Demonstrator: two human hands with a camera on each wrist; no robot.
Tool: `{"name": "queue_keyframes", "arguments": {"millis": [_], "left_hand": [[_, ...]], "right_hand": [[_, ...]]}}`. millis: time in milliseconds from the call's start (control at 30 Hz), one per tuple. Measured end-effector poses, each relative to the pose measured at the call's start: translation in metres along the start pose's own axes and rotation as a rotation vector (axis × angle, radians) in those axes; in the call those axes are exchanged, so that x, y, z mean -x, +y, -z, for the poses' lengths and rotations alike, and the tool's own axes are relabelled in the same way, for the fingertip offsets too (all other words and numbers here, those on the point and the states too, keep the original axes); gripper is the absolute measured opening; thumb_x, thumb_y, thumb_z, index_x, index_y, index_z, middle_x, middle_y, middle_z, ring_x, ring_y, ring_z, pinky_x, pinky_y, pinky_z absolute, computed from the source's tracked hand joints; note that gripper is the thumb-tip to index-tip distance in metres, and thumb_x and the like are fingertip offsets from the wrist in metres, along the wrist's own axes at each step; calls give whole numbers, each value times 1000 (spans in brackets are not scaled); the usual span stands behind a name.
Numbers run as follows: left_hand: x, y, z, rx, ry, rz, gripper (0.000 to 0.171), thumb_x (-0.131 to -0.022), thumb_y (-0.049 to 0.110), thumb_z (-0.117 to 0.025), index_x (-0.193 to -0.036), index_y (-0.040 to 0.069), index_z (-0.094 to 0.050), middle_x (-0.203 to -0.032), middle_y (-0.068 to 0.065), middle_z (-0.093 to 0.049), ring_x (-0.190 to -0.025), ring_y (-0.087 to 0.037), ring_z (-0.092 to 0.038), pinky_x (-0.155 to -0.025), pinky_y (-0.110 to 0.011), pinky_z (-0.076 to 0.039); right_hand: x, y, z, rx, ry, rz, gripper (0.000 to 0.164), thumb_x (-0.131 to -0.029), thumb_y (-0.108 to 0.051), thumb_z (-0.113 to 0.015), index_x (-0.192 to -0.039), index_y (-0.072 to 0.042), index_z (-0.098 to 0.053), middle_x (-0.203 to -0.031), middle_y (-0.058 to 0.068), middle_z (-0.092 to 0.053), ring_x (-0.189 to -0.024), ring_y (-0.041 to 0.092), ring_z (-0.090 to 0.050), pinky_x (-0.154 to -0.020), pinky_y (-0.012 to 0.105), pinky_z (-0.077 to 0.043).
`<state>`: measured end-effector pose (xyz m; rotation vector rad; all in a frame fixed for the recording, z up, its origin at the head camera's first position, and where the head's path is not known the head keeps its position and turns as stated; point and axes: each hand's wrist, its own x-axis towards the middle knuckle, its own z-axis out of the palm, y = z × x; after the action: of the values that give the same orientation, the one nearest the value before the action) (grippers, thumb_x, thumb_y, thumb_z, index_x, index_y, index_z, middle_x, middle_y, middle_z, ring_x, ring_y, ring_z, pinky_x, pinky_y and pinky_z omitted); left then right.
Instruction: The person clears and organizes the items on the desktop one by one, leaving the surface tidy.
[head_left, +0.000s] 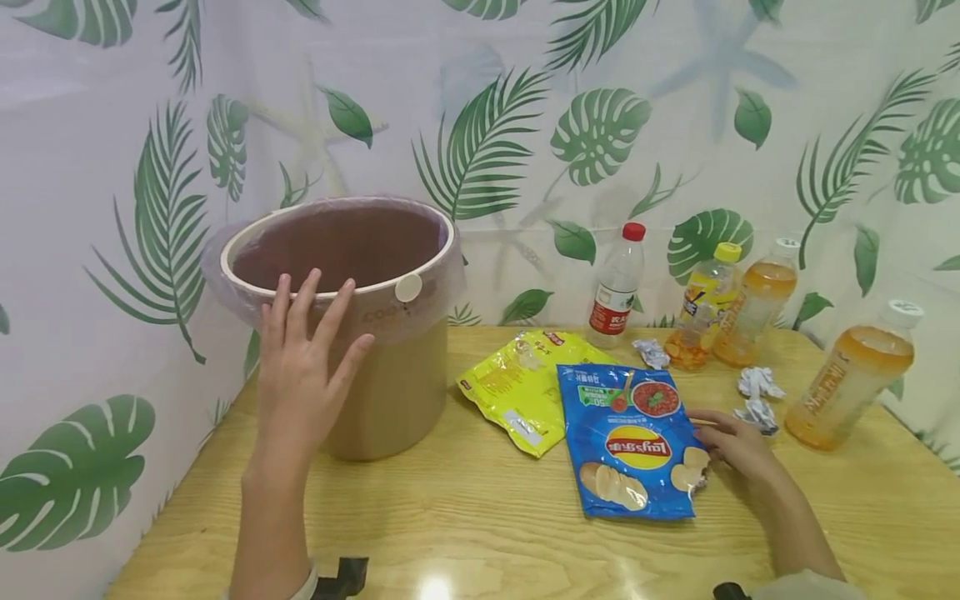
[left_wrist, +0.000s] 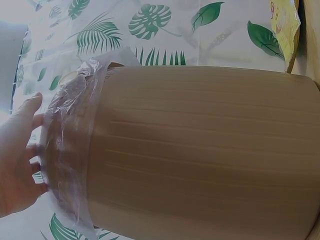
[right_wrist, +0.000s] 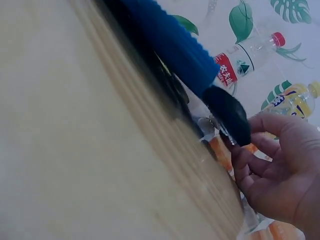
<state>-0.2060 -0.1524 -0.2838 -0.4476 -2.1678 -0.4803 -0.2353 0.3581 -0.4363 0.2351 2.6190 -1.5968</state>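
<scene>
My left hand (head_left: 300, 367) rests at the near rim of a brown trash bin (head_left: 390, 392), fingers spread and straight, the tips at its lip. A clear plastic liner (left_wrist: 67, 135) is folded over that rim, and in the left wrist view the fingertips of my left hand (left_wrist: 17, 155) meet it. With thumb and fingers my right hand (head_left: 735, 446) pinches the right edge of a blue Lay's chip bag (head_left: 637, 446). In the right wrist view the bag (right_wrist: 175, 45) is tilted up from the wooden table (right_wrist: 100, 135). A yellow snack bag (head_left: 517, 383) lies partly beneath it.
Behind the bags stands a red-capped bottle (head_left: 617, 287). To its right are a yellow-capped bottle (head_left: 705, 304) and two orange-tinted bottles, one (head_left: 757, 304) behind and one (head_left: 855, 375) nearer. Crumpled paper balls (head_left: 759, 383) lie among them. A leaf-print cloth (head_left: 495, 150) hangs behind.
</scene>
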Motion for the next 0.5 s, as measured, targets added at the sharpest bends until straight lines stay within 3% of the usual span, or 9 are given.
{"name": "queue_keyframes", "arguments": {"millis": [133, 233, 333, 500], "left_hand": [[-1, 0, 0, -3, 1, -1, 63, -94, 58, -25, -139, 16, -42, -146, -12, -25, -137, -26, -4, -109, -45, -2], [-1, 0, -1, -2, -2, -1, 63, -94, 58, -25, -138, 16, -42, -146, -12, -25, -137, -26, -4, -109, -45, -2], [0, -1, -1, -3, -2, 1, 64, -94, 58, -25, -138, 16, -43, -146, -12, -25, -137, -27, -4, -109, -45, -2], [1, 1, -3, 6, 6, -1, 63, -94, 57, -26, -138, 16, -42, -146, -12, -25, -137, -26, -4, -109, -46, -2]], "right_hand": [[0, 5, 1, -79, 16, 0, 58, -92, -38, -54, -135, -1, -41, -130, 26, -40, -90, 5, -49, -72, 19, -46], [1, 8, 4, -185, 11, 6, 48, -94, -33, -52, -136, -10, -45, -134, 25, -34, -96, 6, -48, -75, 17, -46], [2, 10, 6, -288, -16, -6, 41, -96, -26, -48, -136, -18, -46, -141, 24, -24, -107, 17, -44, -77, 17, -47], [3, 10, 11, -411, -29, -63, 43, -97, -25, -47, -139, -24, -42, -150, 17, -8, -127, 31, -24, -75, 16, -47]]}}
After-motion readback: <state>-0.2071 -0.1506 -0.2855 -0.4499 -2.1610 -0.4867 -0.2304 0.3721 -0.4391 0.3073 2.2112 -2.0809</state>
